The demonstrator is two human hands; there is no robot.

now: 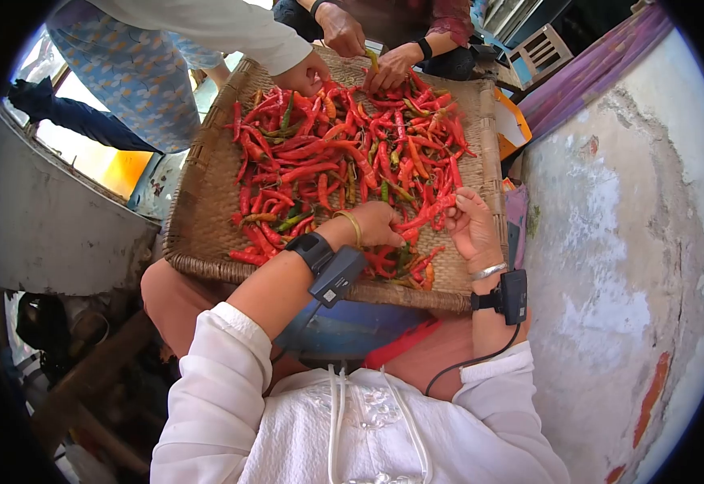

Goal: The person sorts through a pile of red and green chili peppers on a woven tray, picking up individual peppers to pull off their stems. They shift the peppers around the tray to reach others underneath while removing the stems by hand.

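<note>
A heap of red chili peppers [311, 149], with a few green and orange ones among them, lies in a woven basket tray [194, 218] over my lap. My left hand [370, 224] is closed above the near part of the heap, its fingertips at the lower end of a red chili pepper [431, 213]. At that pepper's upper end, my right hand [474, 222] pinches with thumb and fingers near the tray's right side. Part of the left hand's grip is hidden by its own back.
Across the tray, one person's hand [302, 75] in a white sleeve reaches into the heap. Another person's two hands [392, 66] hold a greenish pepper. A rough plastered wall [602, 234] stands at the right, an orange box [513, 125] beside the tray.
</note>
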